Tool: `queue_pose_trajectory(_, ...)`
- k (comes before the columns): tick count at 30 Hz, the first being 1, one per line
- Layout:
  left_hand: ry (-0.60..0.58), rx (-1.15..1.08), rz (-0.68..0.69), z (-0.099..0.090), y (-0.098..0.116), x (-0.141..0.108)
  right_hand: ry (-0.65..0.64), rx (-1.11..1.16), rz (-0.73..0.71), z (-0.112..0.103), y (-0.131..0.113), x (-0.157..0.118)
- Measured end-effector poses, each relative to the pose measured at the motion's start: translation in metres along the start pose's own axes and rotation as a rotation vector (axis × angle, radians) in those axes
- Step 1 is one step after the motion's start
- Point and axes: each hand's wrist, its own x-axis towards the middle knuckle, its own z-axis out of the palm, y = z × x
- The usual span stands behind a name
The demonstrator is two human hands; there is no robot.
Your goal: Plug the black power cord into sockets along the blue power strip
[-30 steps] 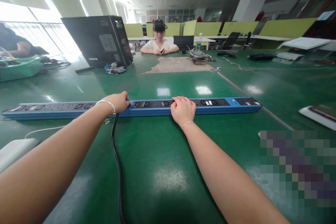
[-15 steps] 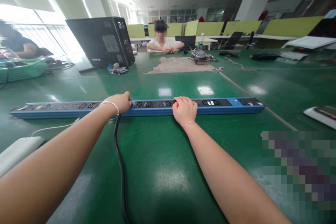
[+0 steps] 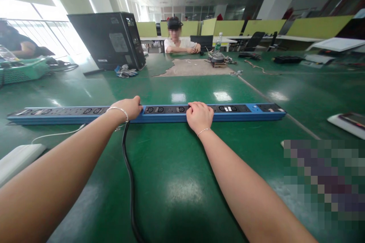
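A long blue power strip (image 3: 159, 118) with black sockets lies crosswise on the green table. My left hand (image 3: 128, 108) is closed over it left of the middle, the fingertips hidden on its far side. Over the strip right of the middle, my right hand (image 3: 201, 115) is wrapped with bent fingers. A thick black cable (image 3: 129, 174) runs from below my left hand down toward the near edge; its upper end is hidden behind that hand.
A black computer case (image 3: 107, 41) stands at the back left, with gloves (image 3: 125, 71) beside it. A green basket (image 3: 25, 73) is at far left. Across the table sits a person (image 3: 182, 45) near a bottle (image 3: 219, 41). White devices (image 3: 21, 161) lie at both sides.
Both hands keep their grip on the power strip. The whole view has shifted slightly, so things appear a little higher. The person opposite has shifted their arms.
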Motion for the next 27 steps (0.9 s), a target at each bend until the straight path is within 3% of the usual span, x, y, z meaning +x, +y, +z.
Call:
queue_pose_trajectory(13,0.125,-0.067,-0.094,0.011,0.009,-0.021,0.025,0.008,-0.001,0.0,0.0,0.0)
queue_pose_trajectory(23,0.0,0.01,0.017,-0.002,-0.001,0.003,0.013,-0.01,-0.015,0.001,0.001,0.0)
queue_pose_trajectory(27,0.004,0.014,0.023,-0.003,0.0,0.004,0.014,-0.011,-0.012,0.001,0.001,-0.001)
